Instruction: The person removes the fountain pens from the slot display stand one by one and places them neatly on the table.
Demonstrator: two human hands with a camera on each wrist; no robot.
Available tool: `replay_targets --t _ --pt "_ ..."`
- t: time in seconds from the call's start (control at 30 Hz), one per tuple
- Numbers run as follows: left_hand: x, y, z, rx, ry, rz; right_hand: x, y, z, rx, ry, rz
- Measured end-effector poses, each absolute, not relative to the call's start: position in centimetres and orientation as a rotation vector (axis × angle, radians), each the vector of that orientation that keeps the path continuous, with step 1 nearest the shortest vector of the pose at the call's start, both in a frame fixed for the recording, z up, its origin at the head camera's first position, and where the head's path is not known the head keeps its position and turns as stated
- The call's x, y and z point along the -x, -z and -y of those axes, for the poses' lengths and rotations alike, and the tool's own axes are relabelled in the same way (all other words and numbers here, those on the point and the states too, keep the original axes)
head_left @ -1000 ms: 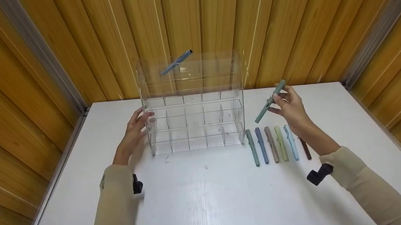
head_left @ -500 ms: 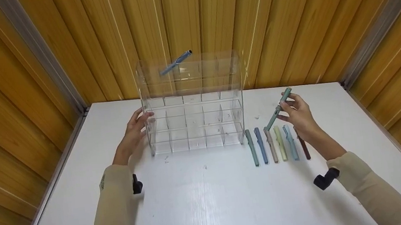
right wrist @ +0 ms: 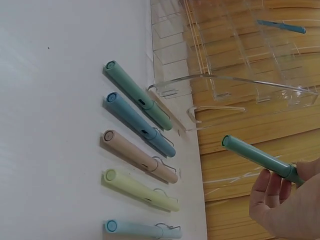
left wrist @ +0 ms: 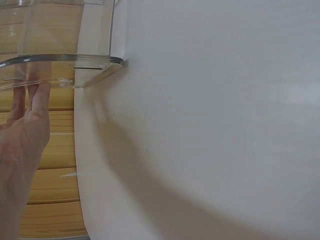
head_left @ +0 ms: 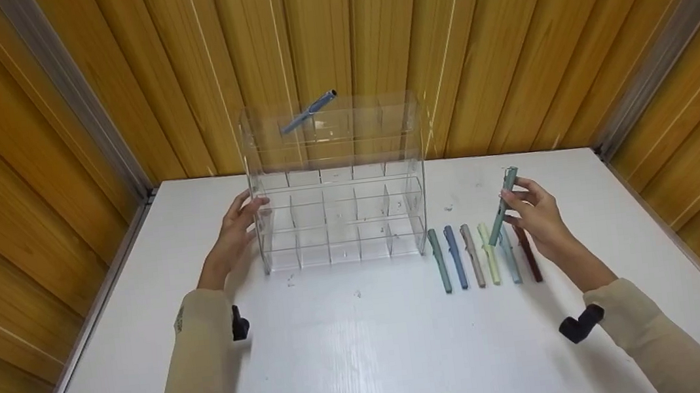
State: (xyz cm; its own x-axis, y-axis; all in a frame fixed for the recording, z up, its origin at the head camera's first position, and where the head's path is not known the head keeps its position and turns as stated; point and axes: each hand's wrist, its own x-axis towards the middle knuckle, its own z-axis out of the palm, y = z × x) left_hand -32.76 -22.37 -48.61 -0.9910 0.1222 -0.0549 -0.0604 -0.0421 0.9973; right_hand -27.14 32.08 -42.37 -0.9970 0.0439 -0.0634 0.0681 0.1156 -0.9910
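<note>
A clear acrylic rack with several compartments (head_left: 343, 243) stands upright on the white table. My left hand (head_left: 234, 236) rests at its left side, and in the left wrist view straight fingers (left wrist: 41, 97) lie against the transparent panel. My right hand (head_left: 535, 211) pinches a green pen (head_left: 504, 205) between thumb and fingers, holding it tilted above the row of pens. Under it lie a green pen (head_left: 440, 262), a blue pen (head_left: 456, 258), a taupe pen (right wrist: 137, 155), a pale yellow-green pen (right wrist: 140, 190), a light blue pen (right wrist: 142, 229) and a dark red pen (head_left: 530, 258).
Another blue pen (head_left: 309, 111) lies slanted at the top of the rack. The white table (head_left: 355, 354) reaches back to a wood-patterned wall (head_left: 318, 29), with similar panels at both sides. Small dark marks dot the tabletop.
My right hand has moved right and toward me with the green pen, which now stands more steeply and overlaps the light-coloured pens. The left hand and rack have stayed put.
</note>
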Motion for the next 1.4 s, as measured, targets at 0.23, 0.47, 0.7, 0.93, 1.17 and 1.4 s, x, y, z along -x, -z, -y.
replay_targets --t 0.23,0.47,0.7,0.93,1.17,1.4 --pt "31.9 47.4 22.0 -0.069 -2.200 -2.031 26.9 43.2 -33.3 -0.155 2.005 -2.388" --pt "31.4 46.8 21.9 -0.043 -2.184 -2.040 27.0 43.7 -34.3 -0.206 1.993 -2.400" --pt "31.5 46.9 21.9 -0.044 -2.191 -2.036 27.3 44.3 -35.7 -0.257 2.009 -2.372" --pt "32.4 48.1 22.2 -0.085 -2.172 -2.078 27.4 44.9 -36.9 -0.306 1.975 -2.375" --pt "32.0 47.6 22.3 -0.061 -2.184 -2.069 27.6 45.4 -37.8 -0.357 1.877 -2.409" --pt "31.5 46.9 22.1 -0.084 -2.176 -2.044 27.4 45.9 -39.2 -0.358 1.803 -2.482"
